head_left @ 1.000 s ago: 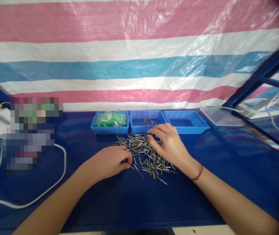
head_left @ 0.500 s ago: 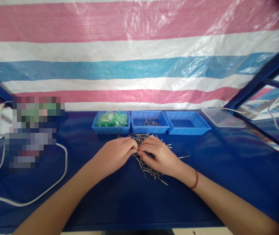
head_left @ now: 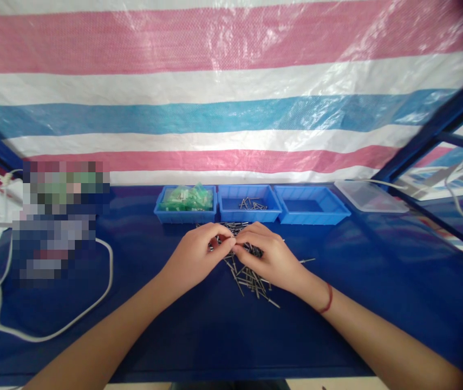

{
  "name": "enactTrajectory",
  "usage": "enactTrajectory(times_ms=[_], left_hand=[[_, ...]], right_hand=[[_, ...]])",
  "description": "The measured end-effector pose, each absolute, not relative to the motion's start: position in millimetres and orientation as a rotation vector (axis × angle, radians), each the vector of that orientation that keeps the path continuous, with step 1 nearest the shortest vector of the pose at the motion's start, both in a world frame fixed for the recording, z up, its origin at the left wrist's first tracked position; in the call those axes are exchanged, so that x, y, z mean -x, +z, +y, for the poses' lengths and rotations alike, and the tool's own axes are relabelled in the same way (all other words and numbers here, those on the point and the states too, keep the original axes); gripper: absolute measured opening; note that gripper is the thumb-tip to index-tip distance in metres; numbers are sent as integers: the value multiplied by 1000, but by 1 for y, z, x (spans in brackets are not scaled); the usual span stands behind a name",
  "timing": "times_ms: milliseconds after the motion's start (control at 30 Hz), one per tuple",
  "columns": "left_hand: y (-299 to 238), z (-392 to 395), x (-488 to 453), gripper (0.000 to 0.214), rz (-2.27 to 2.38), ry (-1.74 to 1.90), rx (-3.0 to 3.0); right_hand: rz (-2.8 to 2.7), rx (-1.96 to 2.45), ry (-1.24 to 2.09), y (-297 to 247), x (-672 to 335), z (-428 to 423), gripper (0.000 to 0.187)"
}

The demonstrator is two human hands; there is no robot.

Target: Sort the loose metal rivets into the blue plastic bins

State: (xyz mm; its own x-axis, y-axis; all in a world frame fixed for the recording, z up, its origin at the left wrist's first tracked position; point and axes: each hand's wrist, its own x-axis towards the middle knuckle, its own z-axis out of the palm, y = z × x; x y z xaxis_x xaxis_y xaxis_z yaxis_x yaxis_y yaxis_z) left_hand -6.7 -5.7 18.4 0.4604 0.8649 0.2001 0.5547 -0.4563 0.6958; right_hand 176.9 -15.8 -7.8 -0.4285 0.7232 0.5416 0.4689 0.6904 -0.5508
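A heap of small metal pins (head_left: 249, 279) lies on the blue table (head_left: 337, 281) in front of three blue bins. My left hand (head_left: 199, 254) and my right hand (head_left: 266, 254) meet fingertip to fingertip over the heap, both pinched closed on something small that I cannot make out. The left bin (head_left: 185, 205) holds green plastic parts, the middle bin (head_left: 249, 206) has a few pins in it, and the right bin (head_left: 310, 208) looks bare inside. A red string circles my right wrist.
A white cable (head_left: 52, 325) loops across the table at the left beside a blurred-out patch. A clear plastic lid (head_left: 371, 196) lies at the back right. A striped tarp forms the back wall, and a dark blue frame bar runs diagonally at right.
My hands came together from apart: the left moved right and forward, the right drew back toward the left. Fingertips now touch over the pins, raised slightly since half a second ago.
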Motion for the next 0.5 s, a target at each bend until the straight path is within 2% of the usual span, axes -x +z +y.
enactTrajectory(times_ms=[367,500], left_hand=[[21,-6,8,15,1152,811,-2132],[20,-4,9,18,1142,781,-2155]], right_hand=[[-1880,981,557,-13,-178,-14,6],[-1873,955,543,-9,-180,-15,10]])
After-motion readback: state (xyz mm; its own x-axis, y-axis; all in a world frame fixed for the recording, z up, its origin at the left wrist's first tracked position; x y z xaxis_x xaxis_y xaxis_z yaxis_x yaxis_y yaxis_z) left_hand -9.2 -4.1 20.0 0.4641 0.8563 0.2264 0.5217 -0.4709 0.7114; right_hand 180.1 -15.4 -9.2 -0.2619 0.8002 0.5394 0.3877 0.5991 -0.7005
